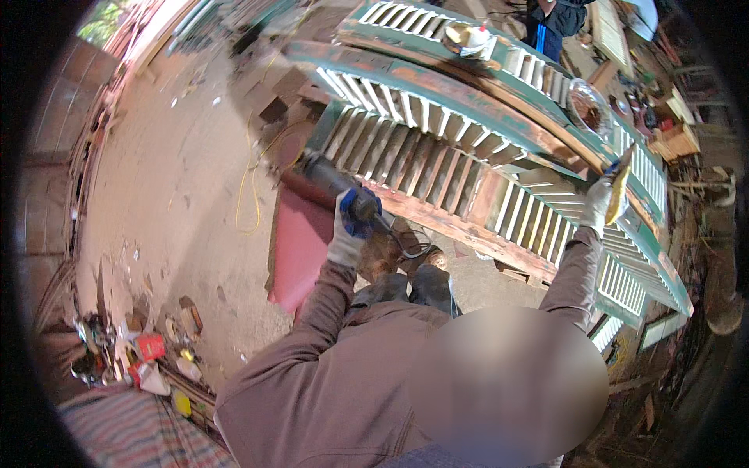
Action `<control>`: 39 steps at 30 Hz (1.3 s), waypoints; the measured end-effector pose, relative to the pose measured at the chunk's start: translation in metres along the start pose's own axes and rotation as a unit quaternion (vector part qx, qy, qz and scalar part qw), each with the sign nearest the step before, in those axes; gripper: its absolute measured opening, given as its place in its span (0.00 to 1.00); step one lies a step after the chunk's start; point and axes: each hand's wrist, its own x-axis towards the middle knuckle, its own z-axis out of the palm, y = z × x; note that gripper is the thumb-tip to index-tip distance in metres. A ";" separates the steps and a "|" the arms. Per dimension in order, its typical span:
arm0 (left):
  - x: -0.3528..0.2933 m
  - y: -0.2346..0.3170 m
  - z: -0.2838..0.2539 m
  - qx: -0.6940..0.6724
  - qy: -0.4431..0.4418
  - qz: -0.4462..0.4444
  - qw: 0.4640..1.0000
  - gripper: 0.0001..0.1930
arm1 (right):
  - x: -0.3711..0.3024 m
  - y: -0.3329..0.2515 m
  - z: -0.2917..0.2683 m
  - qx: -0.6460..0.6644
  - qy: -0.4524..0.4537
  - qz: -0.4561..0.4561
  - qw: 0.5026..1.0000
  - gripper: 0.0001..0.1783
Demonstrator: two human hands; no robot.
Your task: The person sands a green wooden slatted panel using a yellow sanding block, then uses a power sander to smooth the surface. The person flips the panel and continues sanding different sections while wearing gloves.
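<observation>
Left hand: the left hand (355, 220), in a pale and blue glove, lies just off the centre toward 11 o'clock, its fingers wrapped around the rear end of a dark power tool (326, 176)
Power tool: points from the left hand toward 10 o'clock; a cable (403, 248) curves away from its rear toward 5 o'clock
Right hand: the right hand (598, 204), also in a pale glove, is at 3 o'clock by the edge of the slatted frames, closed on a flat yellowish piece (619, 195) whose kind I cannot tell
Louvred shutters: several frames (449, 93) in worn green paint and bare wood, with white and brown slats (417, 160), spread from 12 round to 4 o'clock, some overlapping
On the shutters: a clear round container (591, 109) at 2 o'clock and a small white pot (466, 37) at 1 o'clock
Red panel: a flat red panel (300, 246) at 9 o'clock, beside the left forearm
Yellow cord: a thin yellow cord (249, 204) loops over the floor (179, 203) between 9 and 10 o'clock
Clutter: a mixed heap (152, 351) with red and yellow pieces at 8 o'clock, a striped cloth (148, 429) near it toward 7
Other person: someone in dark clothing (555, 27) between 1 and 2 o'clock, beyond the shutters
</observation>
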 end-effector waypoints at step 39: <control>-0.049 -0.103 0.034 0.315 0.311 0.100 0.891 0.26 | -0.208 0.345 -0.110 0.710 0.568 0.412 0.060 0.29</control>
